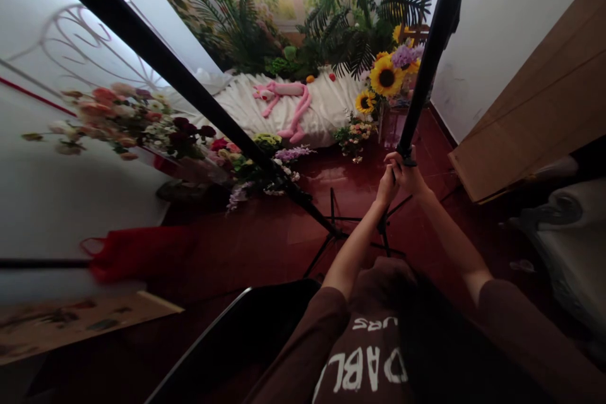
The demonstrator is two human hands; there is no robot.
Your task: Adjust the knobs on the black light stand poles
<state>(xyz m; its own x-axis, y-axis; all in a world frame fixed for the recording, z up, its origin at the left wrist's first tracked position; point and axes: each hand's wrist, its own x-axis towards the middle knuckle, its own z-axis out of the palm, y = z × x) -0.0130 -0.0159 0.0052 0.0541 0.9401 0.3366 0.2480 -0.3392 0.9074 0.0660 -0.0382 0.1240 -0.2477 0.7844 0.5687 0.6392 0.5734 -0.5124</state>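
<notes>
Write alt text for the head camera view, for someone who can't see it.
Both hands, left hand and right hand, grip a black metal stand pole above its tripod legs on a glossy dark red floor. Beyond lie yellow sunflowers and a pink plush toy on white cloth.

This looks like a small photo studio: a staged set of palm plants [360, 6], sunflowers [386, 77], flower arrangements [127, 120] and a white draped platform [326, 107] faces black stand poles [426, 57] with tripod legs [341, 233] on red floor tiles [265, 240].
</notes>
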